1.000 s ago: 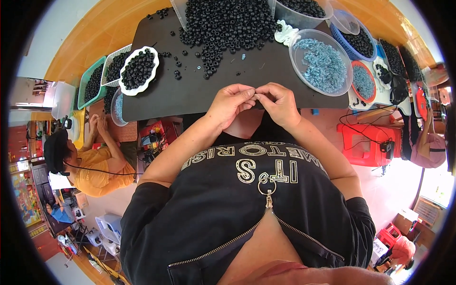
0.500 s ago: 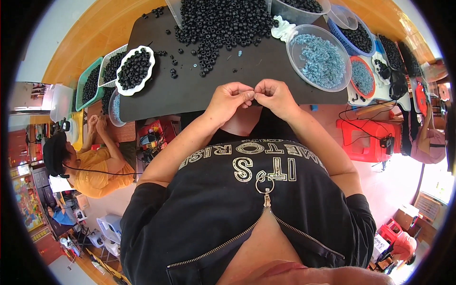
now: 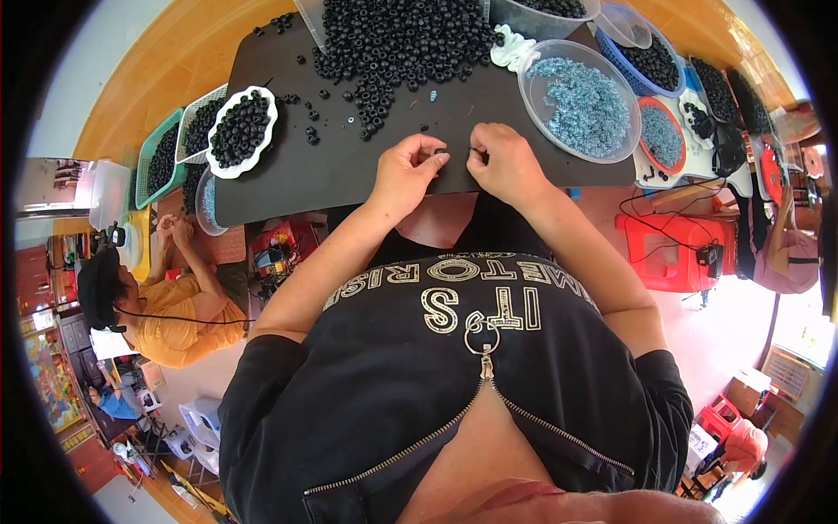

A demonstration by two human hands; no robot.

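A matte dark brown tabletop is spread across the upper middle of the frame, its back part covered by a heap of black, holed round beads; the heap and the clear plastic bin around it are cut off by the top edge. Near the centre, above the table's near edge, a small dark bead is pinched between thumb and forefinger of the left hand, its outline partly covered by the fingertips. The right hand is held near it, a gap being left between, with the fingers curled closed toward the thumb; whether anything is gripped there cannot be told, the inner side being hidden. At upper right, tiny translucent blue beads are contained in a shallow round clear plastic tub. At upper left, smooth black beads are piled in a white scalloped dish; farther left, a green plastic basket is bent by the lens, its dark contents being hard to make out.
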